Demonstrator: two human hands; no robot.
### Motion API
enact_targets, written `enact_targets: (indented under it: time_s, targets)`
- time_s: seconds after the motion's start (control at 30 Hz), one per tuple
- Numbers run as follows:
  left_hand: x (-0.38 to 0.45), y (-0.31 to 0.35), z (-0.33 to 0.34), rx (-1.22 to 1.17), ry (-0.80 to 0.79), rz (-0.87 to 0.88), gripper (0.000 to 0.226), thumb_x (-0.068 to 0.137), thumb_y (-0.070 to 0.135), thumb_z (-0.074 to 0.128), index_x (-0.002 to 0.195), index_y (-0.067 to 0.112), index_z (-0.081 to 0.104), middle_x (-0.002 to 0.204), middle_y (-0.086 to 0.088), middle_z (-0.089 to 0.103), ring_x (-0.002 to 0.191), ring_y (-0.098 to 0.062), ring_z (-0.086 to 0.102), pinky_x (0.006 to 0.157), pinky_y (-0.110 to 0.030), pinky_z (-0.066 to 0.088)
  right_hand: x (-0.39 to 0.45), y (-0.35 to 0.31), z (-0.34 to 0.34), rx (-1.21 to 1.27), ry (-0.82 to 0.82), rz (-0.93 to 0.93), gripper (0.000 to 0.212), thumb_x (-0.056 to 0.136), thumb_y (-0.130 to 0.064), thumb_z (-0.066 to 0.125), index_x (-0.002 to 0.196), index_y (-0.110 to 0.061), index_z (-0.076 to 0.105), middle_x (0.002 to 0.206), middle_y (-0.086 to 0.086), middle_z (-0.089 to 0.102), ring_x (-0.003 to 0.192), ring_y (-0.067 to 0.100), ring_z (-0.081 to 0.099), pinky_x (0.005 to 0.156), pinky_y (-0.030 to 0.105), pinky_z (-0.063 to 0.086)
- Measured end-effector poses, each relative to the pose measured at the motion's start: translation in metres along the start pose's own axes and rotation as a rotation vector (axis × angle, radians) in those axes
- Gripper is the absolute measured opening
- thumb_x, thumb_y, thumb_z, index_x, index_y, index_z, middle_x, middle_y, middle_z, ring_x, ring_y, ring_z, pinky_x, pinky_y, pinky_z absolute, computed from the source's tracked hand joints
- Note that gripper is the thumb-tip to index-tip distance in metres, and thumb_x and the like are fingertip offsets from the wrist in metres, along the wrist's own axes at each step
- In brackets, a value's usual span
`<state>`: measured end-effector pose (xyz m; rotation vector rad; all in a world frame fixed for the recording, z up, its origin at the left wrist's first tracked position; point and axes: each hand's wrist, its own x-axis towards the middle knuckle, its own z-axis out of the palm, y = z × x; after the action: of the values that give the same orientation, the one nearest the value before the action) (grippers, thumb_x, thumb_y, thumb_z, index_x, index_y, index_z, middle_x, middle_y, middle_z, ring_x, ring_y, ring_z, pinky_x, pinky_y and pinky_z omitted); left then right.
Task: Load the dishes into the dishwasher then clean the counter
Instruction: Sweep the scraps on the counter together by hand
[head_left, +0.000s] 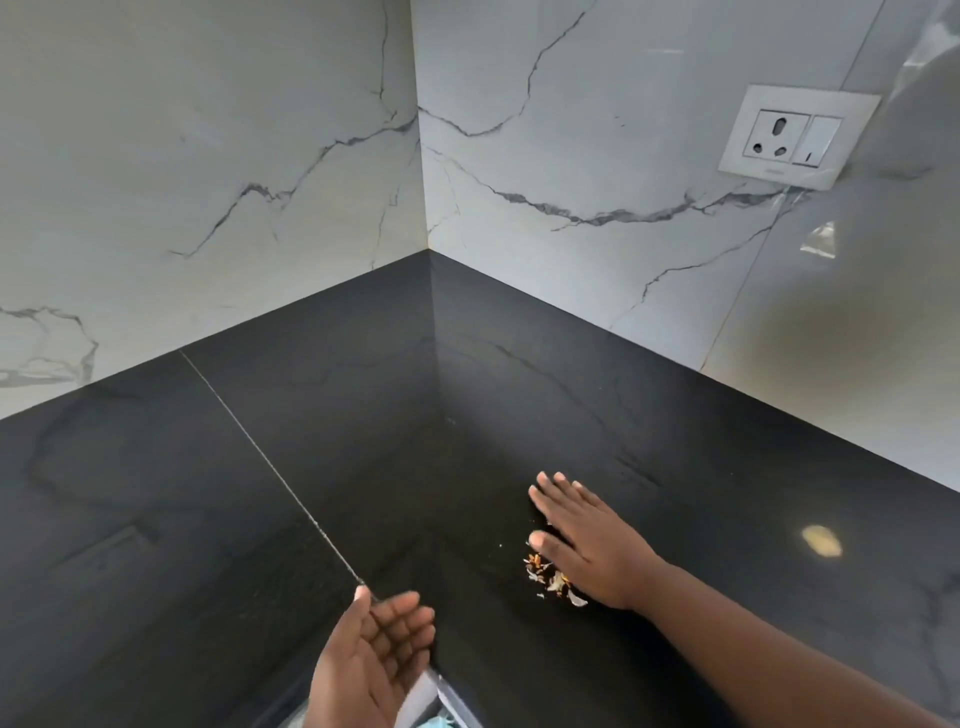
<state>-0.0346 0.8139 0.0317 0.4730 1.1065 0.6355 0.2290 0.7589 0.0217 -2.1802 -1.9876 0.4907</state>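
While the right hand (587, 540) lies flat w/ fingers straight on the black counter (322, 426), a small pile of scraps (553, 577) sits just under its thumb side, touching the palm edge. Left hand (374, 660) is cupped palm-up, holding nothing, at the counter's edge, apart from the right & nearer the person.

wall: white marble tiles (208, 156), grey veins | fitting: white socket-and-switch plate (797, 136), right wall
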Motion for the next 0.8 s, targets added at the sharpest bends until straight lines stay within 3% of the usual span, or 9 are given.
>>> enact_targets:
  time_s: [0.1,0.23,0.33,0.37,0.43,0.53,0.63,0.73,0.8]
  targets:
    - [-0.002,-0.001,-0.021,-0.007,-0.073,-0.255,0.043,0.093,0.028,0.041,0.083,-0.007,0.065,0.072,-0.021,0.069,0.056,-0.032,0.068,0.061,-0.036,0.054,-0.006,-0.025,0.011,-0.059,-0.067,-0.158,0.095,0.080,-0.074,-0.004,0.155,-0.017,0.004,0.161,-0.002,-0.006,0.145,0.006,-0.017,0.112,0.017,-0.017]
    - [0.007,-0.013,-0.036,0.127,-0.152,-0.369,0.035,0.077,0.014,0.046,0.067,-0.013,0.067,0.075,-0.026,0.067,0.059,-0.040,0.067,0.063,-0.041,0.051,-0.018,-0.058,0.028,-0.066,-0.077,-0.280,0.088,0.087,-0.067,-0.001,0.155,-0.013,0.011,0.161,-0.001,0.000,0.146,0.005,-0.011,0.115,0.020,-0.015]
    - [0.008,-0.026,-0.041,0.256,-0.246,-0.467,0.035,0.078,0.008,0.044,0.078,-0.020,0.065,0.086,-0.033,0.065,0.068,-0.048,0.067,0.058,-0.046,0.054,-0.032,-0.081,0.038,0.041,-0.094,-0.296,0.083,0.090,-0.063,0.002,0.154,-0.013,0.014,0.160,-0.006,0.002,0.146,0.000,-0.008,0.116,0.018,-0.011]
    - [0.010,-0.029,-0.042,0.284,-0.279,-0.504,0.037,0.081,0.008,0.043,0.084,-0.022,0.064,0.092,-0.035,0.064,0.073,-0.048,0.067,0.059,-0.046,0.056,-0.035,-0.086,0.040,0.130,-0.081,-0.281,0.080,0.092,-0.062,0.005,0.154,-0.014,0.017,0.159,-0.008,0.005,0.146,-0.003,-0.005,0.117,0.017,-0.007]
    - [0.013,-0.032,-0.044,0.329,-0.358,-0.571,0.042,0.085,0.013,0.041,0.094,-0.023,0.062,0.103,-0.037,0.062,0.084,-0.048,0.066,0.075,-0.047,0.055,-0.039,-0.090,0.043,0.376,0.053,-0.199,0.071,0.096,-0.062,0.016,0.150,-0.018,0.024,0.157,-0.011,0.017,0.145,-0.004,0.009,0.118,0.017,0.004]
    - [0.019,-0.032,-0.044,0.419,-0.464,-0.653,0.050,0.086,0.019,0.039,0.107,-0.020,0.061,0.117,-0.035,0.060,0.099,-0.046,0.064,0.093,-0.046,0.048,-0.041,-0.082,0.031,0.582,0.297,0.064,0.064,0.093,-0.068,0.025,0.144,-0.030,0.030,0.150,-0.022,0.027,0.140,-0.011,0.017,0.117,0.015,0.011]
    - [0.022,-0.034,-0.040,0.476,-0.557,-0.677,0.055,0.085,0.023,0.035,0.113,-0.017,0.061,0.120,-0.031,0.060,0.105,-0.042,0.063,0.089,-0.042,0.052,-0.049,-0.071,0.023,0.340,0.207,0.239,0.072,0.090,-0.065,0.015,0.150,-0.027,0.019,0.153,-0.020,0.010,0.141,-0.011,0.000,0.109,0.004,-0.005]
    - [0.025,-0.037,-0.037,0.510,-0.616,-0.655,0.056,0.085,0.024,0.034,0.113,-0.015,0.062,0.119,-0.030,0.061,0.109,-0.040,0.062,0.087,-0.041,0.053,-0.054,-0.075,0.036,0.122,0.084,0.158,0.105,0.074,-0.083,-0.011,0.154,-0.017,0.010,0.155,-0.013,-0.003,0.145,0.001,-0.009,0.106,0.005,-0.016]
    - [0.027,-0.038,-0.036,0.502,-0.637,-0.662,0.057,0.083,0.026,0.035,0.111,-0.016,0.063,0.118,-0.031,0.061,0.107,-0.040,0.063,0.083,-0.041,0.055,-0.054,-0.090,0.044,0.101,0.070,0.135,0.108,0.071,-0.082,-0.015,0.154,-0.016,0.009,0.158,-0.009,-0.001,0.143,0.000,-0.012,0.106,0.007,-0.018]
